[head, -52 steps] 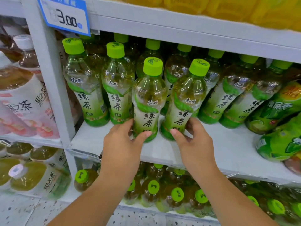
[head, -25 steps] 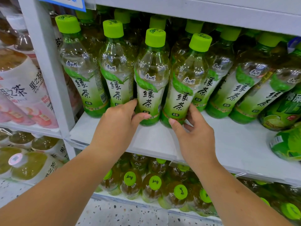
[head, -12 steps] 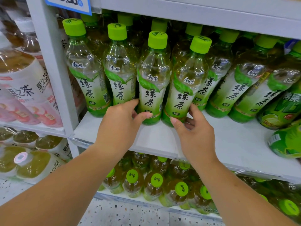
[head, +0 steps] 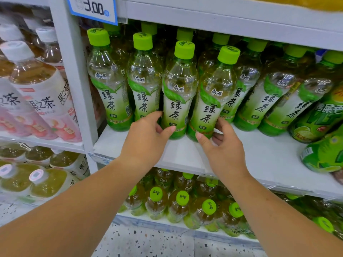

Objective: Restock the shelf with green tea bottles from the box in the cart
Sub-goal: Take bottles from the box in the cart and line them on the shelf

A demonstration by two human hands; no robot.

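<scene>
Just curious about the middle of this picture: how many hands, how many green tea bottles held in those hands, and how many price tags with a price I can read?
Hands: 2, the left hand and the right hand
Green tea bottles held: 2, the left-hand bottle and the right-hand bottle
Readable price tags: 1, the price tag
Total: 5
</scene>
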